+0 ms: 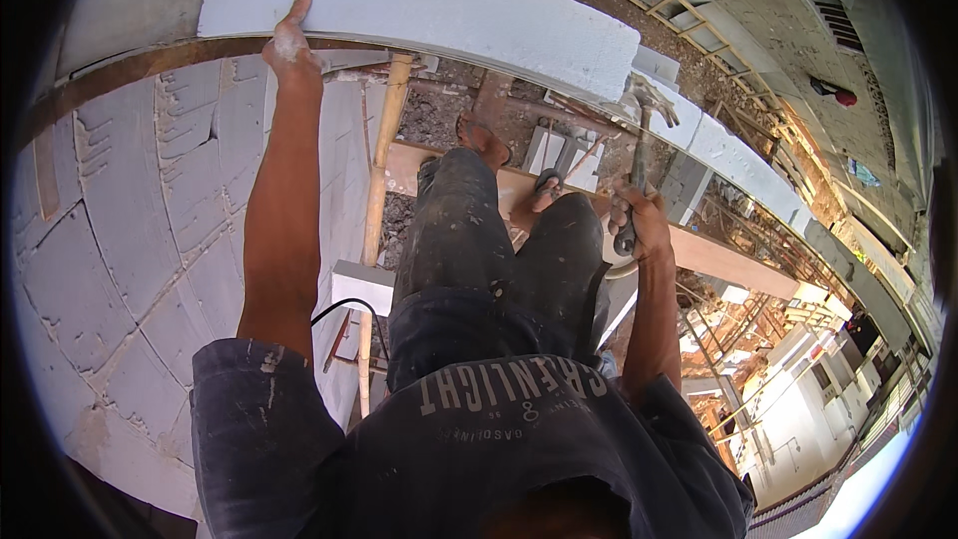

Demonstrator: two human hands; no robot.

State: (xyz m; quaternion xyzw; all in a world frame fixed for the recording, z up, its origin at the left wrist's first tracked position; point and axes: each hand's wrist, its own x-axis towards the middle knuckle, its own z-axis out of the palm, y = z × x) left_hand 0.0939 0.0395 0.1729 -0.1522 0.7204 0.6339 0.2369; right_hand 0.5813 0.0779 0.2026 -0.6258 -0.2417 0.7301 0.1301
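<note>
My left hand (291,45) grips the near edge of a long white block (429,10) toward its left end, thumb up on its face and the other fingers mostly hidden. My right hand (639,225) is closed round the handle of a claw hammer (651,100), whose metal head is at the block's right end; I cannot tell whether it touches. The block lies along the top of a wall, with another row of white blocks (738,155) continuing to the right.
A block wall (130,269) curves down the left. A bamboo pole (375,200) stands beside it. My bare feet are near a wooden plank (728,260) over rubble. A ladder (689,25) lies beyond the blocks; scaffolding and a lower level show at the right.
</note>
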